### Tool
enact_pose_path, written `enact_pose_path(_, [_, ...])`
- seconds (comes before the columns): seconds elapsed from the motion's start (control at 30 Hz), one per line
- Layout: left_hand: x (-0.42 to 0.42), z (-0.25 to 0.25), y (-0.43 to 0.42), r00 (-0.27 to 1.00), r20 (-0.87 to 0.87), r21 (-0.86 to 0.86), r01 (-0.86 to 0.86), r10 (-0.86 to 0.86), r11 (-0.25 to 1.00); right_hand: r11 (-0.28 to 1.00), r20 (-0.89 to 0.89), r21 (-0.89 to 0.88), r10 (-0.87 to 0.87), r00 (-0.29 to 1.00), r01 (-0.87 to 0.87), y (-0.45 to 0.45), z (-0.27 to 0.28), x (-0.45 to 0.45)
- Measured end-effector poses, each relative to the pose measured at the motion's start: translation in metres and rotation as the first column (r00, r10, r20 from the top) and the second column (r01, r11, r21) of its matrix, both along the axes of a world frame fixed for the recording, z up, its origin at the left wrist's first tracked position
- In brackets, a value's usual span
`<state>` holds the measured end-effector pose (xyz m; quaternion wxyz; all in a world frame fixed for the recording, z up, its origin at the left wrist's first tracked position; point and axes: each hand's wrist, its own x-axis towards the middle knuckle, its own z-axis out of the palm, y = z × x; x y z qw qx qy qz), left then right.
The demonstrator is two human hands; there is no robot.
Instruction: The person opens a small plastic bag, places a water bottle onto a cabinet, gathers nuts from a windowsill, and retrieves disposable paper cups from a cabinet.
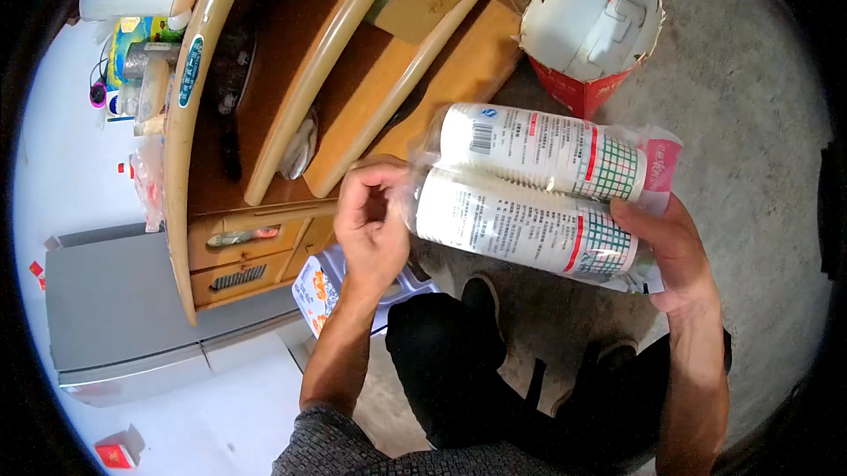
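Observation:
A clear plastic pack of paper cups is held in front of me, with two stacks lying side by side. Printed text, a barcode and a green-and-red grid mark the white cups. At the pack's left end, my left hand is closed, its fingers pinching the plastic wrap. My right hand grips the other end, thumb on top of the lower stack and the remaining fingers hidden beneath. A pink label shows on the wrap beyond the upper stack.
A wooden shelf unit with drawers stands at the left. An open red box, white inside, is at the upper right. Below the drawers is a pale purple plastic item. A grey refrigerator stands at the far left. Concrete floor lies at the right.

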<state>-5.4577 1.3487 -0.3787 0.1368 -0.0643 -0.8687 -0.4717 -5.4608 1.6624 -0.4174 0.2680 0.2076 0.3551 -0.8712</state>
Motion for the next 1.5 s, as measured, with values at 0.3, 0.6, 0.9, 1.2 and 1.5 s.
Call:
enact_pose_path(0.3, [0.001, 0.007, -0.008, 0.979, -0.131, 0.061, -0.15, 0.156, 0.987, 0.998, -0.03, -0.063, -0.007, 1.0, 0.005, 0.0, -0.007, 0.001])
enact_pose_path(0.6, [0.002, 0.021, -0.007, 0.986, 0.157, 0.412, -0.119, 0.059, 0.903, 1.0, -0.028, -0.004, -0.007, 1.0, 0.007, 0.007, -0.004, -0.005])
enact_pose_path(0.9, [-0.004, 0.031, -0.007, 0.942, 0.25, 0.602, 0.03, -0.224, 0.798, 0.998, -0.037, 0.055, 0.003, 0.999, -0.001, 0.014, -0.003, -0.008])
enact_pose_path(1.2, [-0.012, 0.031, 0.012, 0.996, 0.036, 0.64, 0.039, -0.081, 0.768, 0.998, -0.081, 0.024, -0.06, 0.995, 0.063, 0.008, -0.007, -0.015])
enact_pose_path(1.5, [-0.02, 0.043, 0.015, 0.979, 0.201, 0.573, -0.099, -0.023, 0.814, 0.999, 0.001, 0.05, -0.005, 1.0, 0.005, 0.01, -0.003, -0.012])
